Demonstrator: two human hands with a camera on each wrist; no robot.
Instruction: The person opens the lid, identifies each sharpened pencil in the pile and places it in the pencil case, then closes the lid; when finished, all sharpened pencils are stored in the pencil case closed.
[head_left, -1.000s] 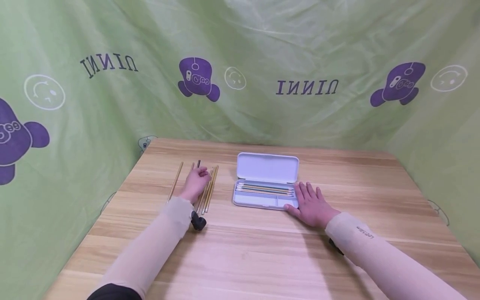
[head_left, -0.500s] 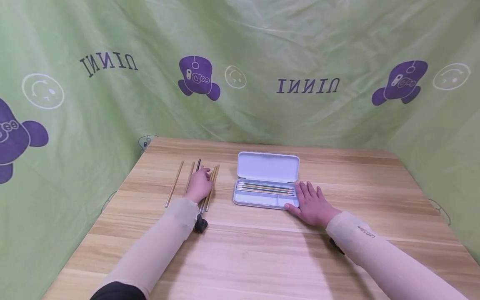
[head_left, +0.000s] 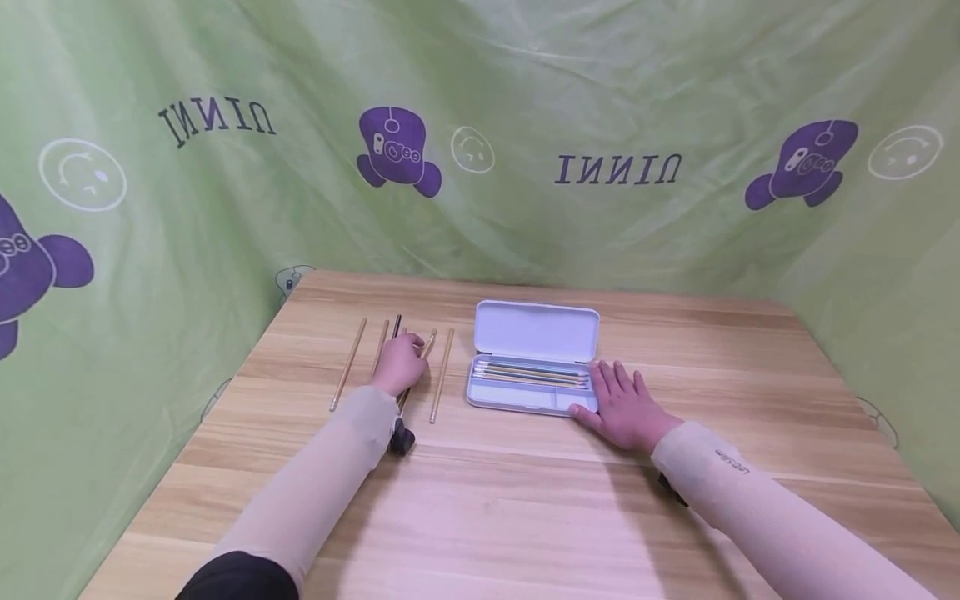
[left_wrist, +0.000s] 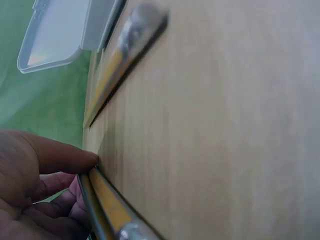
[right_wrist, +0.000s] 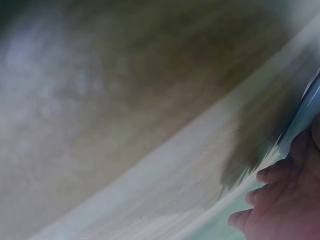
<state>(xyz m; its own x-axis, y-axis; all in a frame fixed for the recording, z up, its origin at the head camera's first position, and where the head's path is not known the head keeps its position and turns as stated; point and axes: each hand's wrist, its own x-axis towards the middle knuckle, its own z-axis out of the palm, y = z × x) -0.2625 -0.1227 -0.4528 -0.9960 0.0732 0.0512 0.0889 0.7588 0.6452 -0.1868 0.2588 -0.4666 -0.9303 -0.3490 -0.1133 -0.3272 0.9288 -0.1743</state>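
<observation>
My left hand [head_left: 400,364] reaches over the loose pencils on the left of the table. In the left wrist view its thumb and curled fingers pinch two yellow pencils [left_wrist: 107,200] lying side by side; the palm hides part of them. One pencil [head_left: 442,375] lies apart, just right of that hand, its metal ferrule near me. My right hand [head_left: 626,412] rests flat, fingers spread, against the right end of an open white pencil case [head_left: 536,331]. Several pencils [head_left: 532,377] lie in the case's long rear compartment. The right wrist view catches my fingers at its lower right, blurred.
Left of my left hand lie a lone pencil [head_left: 348,364], another pencil [head_left: 381,346] and a dark-ended one [head_left: 397,325]. All rest on a wood-grain table [head_left: 487,508]. A green printed curtain [head_left: 510,233] hangs behind the table.
One pencil has come away from the bunch and now lies further right, nearer the case. My left hand shifted slightly right, then stayed over the pencils. The right hand has not moved.
</observation>
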